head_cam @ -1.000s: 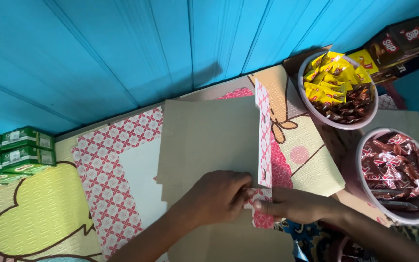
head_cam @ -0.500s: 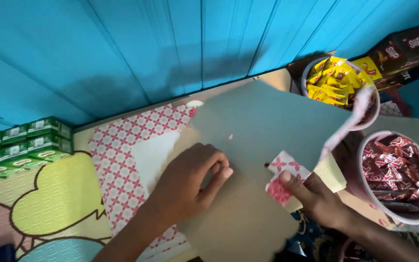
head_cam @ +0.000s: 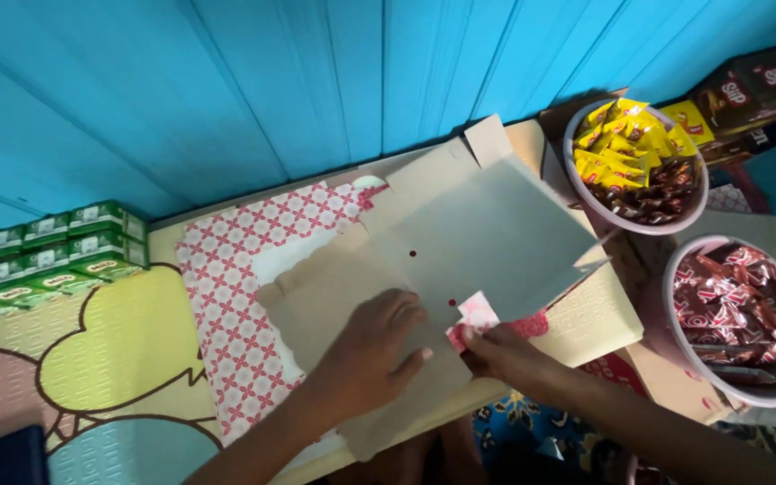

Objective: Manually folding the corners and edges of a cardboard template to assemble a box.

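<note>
Where the blue plank wall meets the bench, an unfolded grey-brown cardboard sheet lying flat, taken as the landmark. Under it and to its left, a flat sheet with a red-and-white lattice pattern, touching it, its plain pale inside showing beside the cardboard's scalloped edge. Further left of the cardboard, on the embossed yellow and pink mat, green cartons stacked in rows against the wall, white panels on their faces. Right of the cardboard's far corner, a round pale bowl heaped with yellow sachets and dark brown ones. Nearer and right of the cardboard, a second round bowl filled with shiny red-brown wrapped sweets. Behind the bowls, well right of the cardboard, dark brown boxes with red labels, and one yellow packet. Under the cardboard's right edge, a cream embossed board.

Left hand pressed flat on the cardboard's near part, fingers spread narrow, holding nothing. Right hand at the cardboard's near edge, thumb and fingers pinched on a small patterned red-and-white flap. Two small dark holes in the cardboard just beyond the hands. Dark phone-like slab at the bench's near left corner.
</note>
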